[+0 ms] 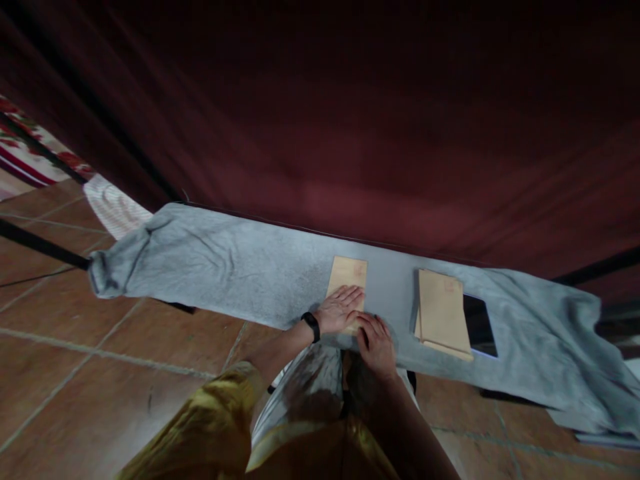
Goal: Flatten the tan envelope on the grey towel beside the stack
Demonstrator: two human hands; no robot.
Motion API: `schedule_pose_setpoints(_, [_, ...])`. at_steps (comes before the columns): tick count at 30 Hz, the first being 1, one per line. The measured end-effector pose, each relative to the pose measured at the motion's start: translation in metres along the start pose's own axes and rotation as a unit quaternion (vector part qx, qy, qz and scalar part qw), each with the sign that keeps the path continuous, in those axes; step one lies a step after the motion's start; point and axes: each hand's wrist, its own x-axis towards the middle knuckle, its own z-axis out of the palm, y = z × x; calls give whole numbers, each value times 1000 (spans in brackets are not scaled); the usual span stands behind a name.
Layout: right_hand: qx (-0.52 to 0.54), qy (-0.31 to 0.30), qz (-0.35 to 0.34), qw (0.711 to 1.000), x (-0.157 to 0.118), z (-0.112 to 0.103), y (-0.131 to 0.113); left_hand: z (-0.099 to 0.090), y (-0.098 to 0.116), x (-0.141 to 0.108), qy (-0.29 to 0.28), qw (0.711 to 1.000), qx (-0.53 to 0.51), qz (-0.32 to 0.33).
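Observation:
A tan paper envelope lies on the grey cloth in front of me, with small reddish print near its far right corner. My left hand, with a black band on the wrist, rests flat on its middle, fingers stretched out to the right. At the envelope's near right edge is my right hand, its fingers bent and touching the paper; whether they grip it is hard to see. To the right lies a stack of similar tan envelopes.
A dark tablet or phone sits partly under the stack's right side. Grey cloth covers the long narrow surface, bunched at both ends. A dark red curtain hangs behind it. Tiled floor shows below.

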Motion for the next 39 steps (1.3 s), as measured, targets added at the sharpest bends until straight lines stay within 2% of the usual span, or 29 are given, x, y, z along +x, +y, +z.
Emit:
schedule_pose_setpoints(7, [-27,16,-19,999,0,0,0,2,17,-26,1,999,36,3])
schedule_pose_setpoints(16, [4,6,11,1000,-1,1,6,4,38,-57,14,999,36,-12])
schedule_pose_setpoints(20, [-9,-51,-13,999,17,4,10,4,41,-61,26,999,45,-14])
schedule_pose_setpoints(24, [-95,-149,-41,983,44,13,14,5,41,-60,31,998,60,-7])
schedule_pose_setpoints(27, [-153,-191,-37,969,65,18,17,7,40,-59,34,998,61,-6])
schedule_pose_setpoints(33, [-215,-200,-12,956,99,23,23,8,38,-59,36,999,34,-16])
schedule_pose_setpoints(39, [-210,-174,9,962,107,28,24,9,37,-58,57,998,2,-15])
